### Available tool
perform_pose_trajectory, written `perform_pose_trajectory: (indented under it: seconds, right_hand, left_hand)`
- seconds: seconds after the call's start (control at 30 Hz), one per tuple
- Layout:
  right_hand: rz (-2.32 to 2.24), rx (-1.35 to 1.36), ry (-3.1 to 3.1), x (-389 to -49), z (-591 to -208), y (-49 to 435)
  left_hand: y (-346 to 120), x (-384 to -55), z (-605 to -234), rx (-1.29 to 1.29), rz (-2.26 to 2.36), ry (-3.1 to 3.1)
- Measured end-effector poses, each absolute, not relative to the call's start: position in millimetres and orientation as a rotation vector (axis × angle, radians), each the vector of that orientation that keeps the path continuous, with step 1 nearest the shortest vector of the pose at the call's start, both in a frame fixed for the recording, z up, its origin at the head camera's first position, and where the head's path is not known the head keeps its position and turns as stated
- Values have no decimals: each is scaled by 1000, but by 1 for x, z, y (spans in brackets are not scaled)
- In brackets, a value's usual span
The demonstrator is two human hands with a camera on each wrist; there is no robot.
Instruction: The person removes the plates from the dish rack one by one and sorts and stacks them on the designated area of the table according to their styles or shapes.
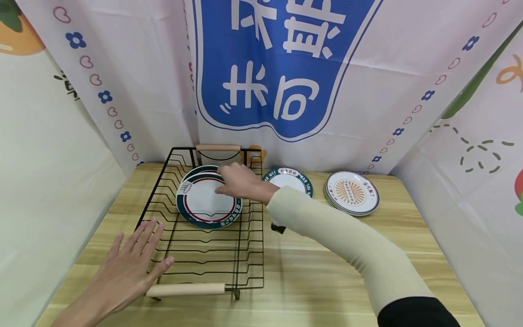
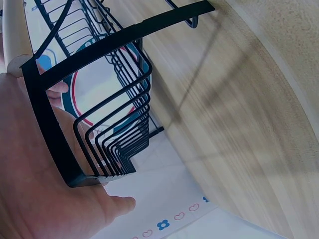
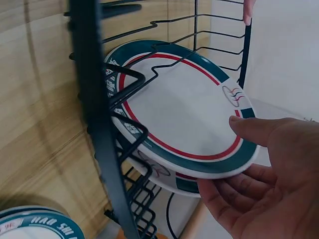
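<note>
A white plate (image 1: 206, 200) with a green rim and red ring leans in the black wire dish rack (image 1: 263, 254). My right hand (image 1: 243, 181) pinches its upper edge; in the right wrist view, the thumb (image 3: 251, 130) lies on the plate's face and the fingers curl behind. A second green-rimmed plate (image 3: 154, 169) stands in the rack just behind it. My left hand (image 1: 126, 268) lies with straight, spread fingers along the rack's left side, near the front wooden handle (image 1: 185, 289). In the left wrist view, the rack's black end frame (image 2: 52, 129) crosses in front of that hand.
Right of the rack lies a green-rimmed plate (image 1: 288, 179), partly hidden by my right forearm. Farther right is a stack of white plates (image 1: 353, 193) with an orange sunburst print. Printed cloth (image 1: 163, 91) hangs behind and on both sides of the wooden tabletop (image 1: 327, 277).
</note>
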State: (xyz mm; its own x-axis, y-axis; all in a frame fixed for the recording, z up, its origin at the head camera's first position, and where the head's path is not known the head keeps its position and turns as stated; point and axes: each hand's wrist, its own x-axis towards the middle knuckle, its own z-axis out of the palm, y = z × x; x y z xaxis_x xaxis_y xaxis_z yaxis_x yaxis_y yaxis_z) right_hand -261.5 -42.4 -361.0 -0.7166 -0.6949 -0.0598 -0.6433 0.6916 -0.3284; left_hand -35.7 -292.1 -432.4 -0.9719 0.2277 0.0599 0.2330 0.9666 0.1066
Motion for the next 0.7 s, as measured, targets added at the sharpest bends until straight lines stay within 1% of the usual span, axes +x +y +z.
perform_pose_trajectory:
  seconds: [0.27,0.7]
  right_hand:
    - [-446,-1028,2657,-271,-372,-56]
    - [-464,-943,2618,-282,-380,-62]
  left_hand:
    - [-293,-36,-435,-370,-163,-3051]
    - [-293,-37,-438,-378,-155,-3021]
